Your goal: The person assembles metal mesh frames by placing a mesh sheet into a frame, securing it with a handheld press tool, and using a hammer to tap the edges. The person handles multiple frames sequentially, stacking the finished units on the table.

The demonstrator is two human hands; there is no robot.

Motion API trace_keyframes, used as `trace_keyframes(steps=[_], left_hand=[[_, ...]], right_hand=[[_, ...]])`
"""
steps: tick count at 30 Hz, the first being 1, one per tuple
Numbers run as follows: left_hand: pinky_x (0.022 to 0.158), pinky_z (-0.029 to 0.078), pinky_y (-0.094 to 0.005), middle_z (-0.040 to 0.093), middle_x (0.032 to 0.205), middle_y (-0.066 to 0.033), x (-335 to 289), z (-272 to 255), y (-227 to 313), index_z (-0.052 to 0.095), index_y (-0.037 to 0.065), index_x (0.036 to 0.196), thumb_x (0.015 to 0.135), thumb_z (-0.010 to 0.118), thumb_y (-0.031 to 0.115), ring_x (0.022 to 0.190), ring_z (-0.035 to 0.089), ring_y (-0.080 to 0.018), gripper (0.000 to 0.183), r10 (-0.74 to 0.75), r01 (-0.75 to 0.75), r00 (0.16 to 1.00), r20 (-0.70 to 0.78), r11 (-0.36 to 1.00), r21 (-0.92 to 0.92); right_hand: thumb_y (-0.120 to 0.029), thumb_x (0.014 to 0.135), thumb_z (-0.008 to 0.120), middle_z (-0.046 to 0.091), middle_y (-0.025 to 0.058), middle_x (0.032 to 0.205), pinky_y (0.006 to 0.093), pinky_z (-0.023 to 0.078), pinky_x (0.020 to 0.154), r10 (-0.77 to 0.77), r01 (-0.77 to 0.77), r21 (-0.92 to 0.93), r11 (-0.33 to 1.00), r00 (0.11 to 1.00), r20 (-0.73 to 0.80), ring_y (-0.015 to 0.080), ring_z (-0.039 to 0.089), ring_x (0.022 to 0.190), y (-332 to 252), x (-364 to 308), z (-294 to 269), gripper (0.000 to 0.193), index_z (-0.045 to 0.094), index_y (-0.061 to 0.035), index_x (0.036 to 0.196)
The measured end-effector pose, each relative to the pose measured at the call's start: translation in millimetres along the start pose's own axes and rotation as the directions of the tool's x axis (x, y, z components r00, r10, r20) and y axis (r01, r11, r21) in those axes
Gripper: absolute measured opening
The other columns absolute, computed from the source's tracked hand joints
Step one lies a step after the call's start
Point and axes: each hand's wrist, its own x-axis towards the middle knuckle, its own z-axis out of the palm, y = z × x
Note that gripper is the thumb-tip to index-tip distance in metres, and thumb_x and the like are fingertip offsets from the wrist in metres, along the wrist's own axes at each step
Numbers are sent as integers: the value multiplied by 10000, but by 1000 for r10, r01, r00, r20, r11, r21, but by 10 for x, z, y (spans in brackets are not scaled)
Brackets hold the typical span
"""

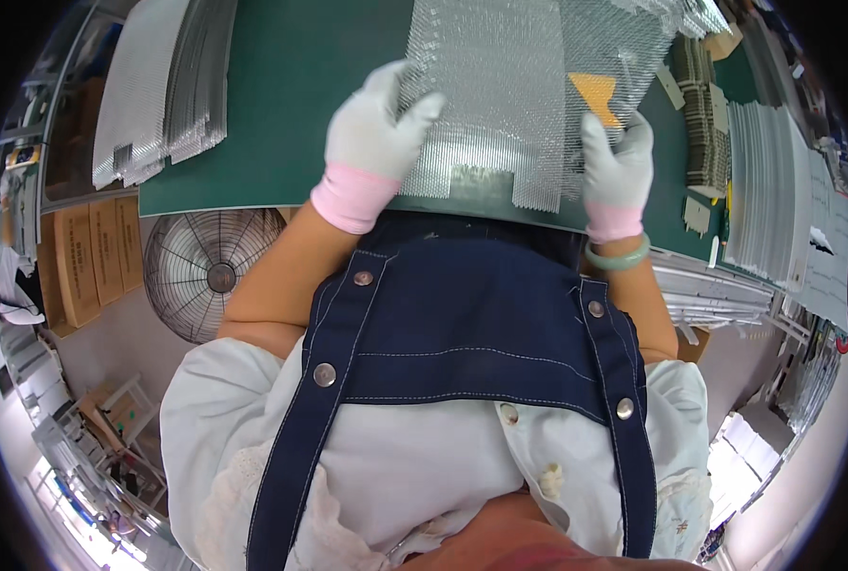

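A silvery metal mesh sheet point(486, 86) lies in front of me over the green tabletop, with a rectangular cut-out at its near edge. My left hand point(371, 133), in a white glove with a pink cuff, grips its left edge, thumb on top. A second mesh sheet point(623, 52) sits beside it on the right, slanted. At its near corner is my right hand point(619, 171), gloved the same way, with thumb and fingers curled around the mesh. An orange angular piece point(595, 93) shows against this sheet, its lower tip between the right thumb and fingers.
A stack of mesh sheets point(138, 86) occupies the left of the green table point(300, 57). To the right stand a bundle of brownish strips point(701, 124) and a row of silvery panels point(761, 190). Below the table's left edge are a round fan point(216, 276) and cardboard boxes point(96, 262).
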Motion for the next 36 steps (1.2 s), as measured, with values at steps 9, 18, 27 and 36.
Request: trace_keyframes(steps=[9,18,27,36], left_hand=[[771,535,-415,684,955,-227,-360,180,-56,530,-30,1216,907,615,425,883,678,-364,557,-269,225,940,208,950,215],[781,540,-434,683,956,-241,-230,204,7,528,-30,1177,907,612,380,883,673,-391,498,-400,258,859,321,878,402],[736,541,-436,676,917,-234,-430,271,-69,540,-17,1133,889,646,303,840,671,-389,416,-199,152,972,121,935,320],[703,544,-438,677,895,-224,-463,284,-106,546,-18,1115,883,644,277,803,672,-384,388,-155,106,978,139,946,308]], right_hand=[[-517,892,591,685,241,886,466,518,763,294,-73,-669,740,929,223,412,665,861,150,-201,104,741,376,6,1373],[-483,912,571,674,256,1042,468,513,857,519,-87,-795,600,799,304,397,656,984,58,-5,200,702,380,13,1370],[-462,915,566,683,242,976,463,537,740,291,-69,-690,721,933,211,398,673,873,158,-255,177,750,309,0,1447],[-459,920,558,680,246,1014,462,545,735,359,-63,-714,697,893,272,388,680,879,89,-133,183,717,337,1,1424]])
